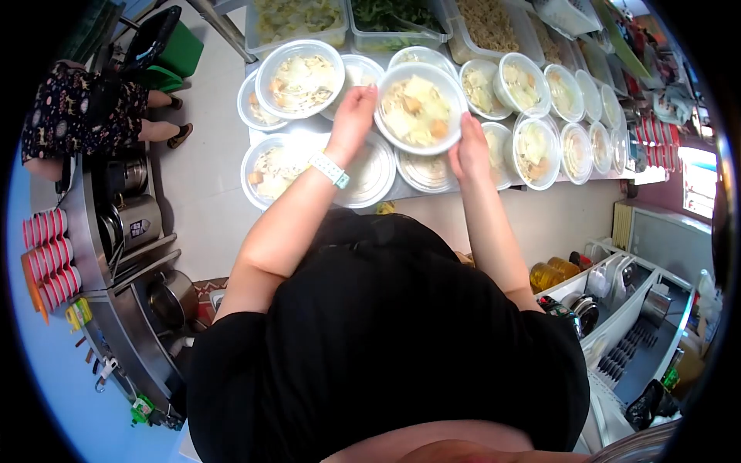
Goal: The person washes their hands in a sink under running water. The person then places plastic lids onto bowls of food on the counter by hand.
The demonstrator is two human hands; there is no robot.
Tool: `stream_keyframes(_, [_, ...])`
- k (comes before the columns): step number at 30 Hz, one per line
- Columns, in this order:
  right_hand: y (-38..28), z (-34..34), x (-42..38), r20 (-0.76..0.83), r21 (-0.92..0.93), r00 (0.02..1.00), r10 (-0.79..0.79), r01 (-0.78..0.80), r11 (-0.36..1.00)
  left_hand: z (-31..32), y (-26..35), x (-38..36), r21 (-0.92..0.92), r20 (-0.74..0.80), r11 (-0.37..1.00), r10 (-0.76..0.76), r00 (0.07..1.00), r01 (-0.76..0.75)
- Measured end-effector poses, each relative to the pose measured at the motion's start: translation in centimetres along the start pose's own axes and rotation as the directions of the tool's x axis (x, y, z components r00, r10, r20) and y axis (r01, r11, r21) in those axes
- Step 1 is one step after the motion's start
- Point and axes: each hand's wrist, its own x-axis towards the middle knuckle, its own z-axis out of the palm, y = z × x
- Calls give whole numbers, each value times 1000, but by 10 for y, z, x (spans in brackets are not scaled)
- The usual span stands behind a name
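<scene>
Both hands hold one round clear plastic bowl of food, filled with pale pieces and orange chunks. My left hand grips its left rim; a white watch sits on that wrist. My right hand holds its lower right rim. The bowl hovers over other bowls on the table. A lidded bowl of shredded food stands to the left. More filled bowls line the table to the right.
Large trays of noodles, greens and cabbage stand behind the bowls. Another person in a patterned dress stands at the left by metal pots. Stacked red cups sit far left. Oil bottles are on the right.
</scene>
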Motion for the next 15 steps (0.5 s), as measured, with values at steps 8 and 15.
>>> stream_keyframes(8, [26,59,52,-150,58,989,-14,22,998,-13,14,10,-60,-54,991,-121,991,118])
stream_keyframes(15, [37,66,62,-195,17,981,-6,10,1000,-12,-10,13,-47,35,977,-205,978,206])
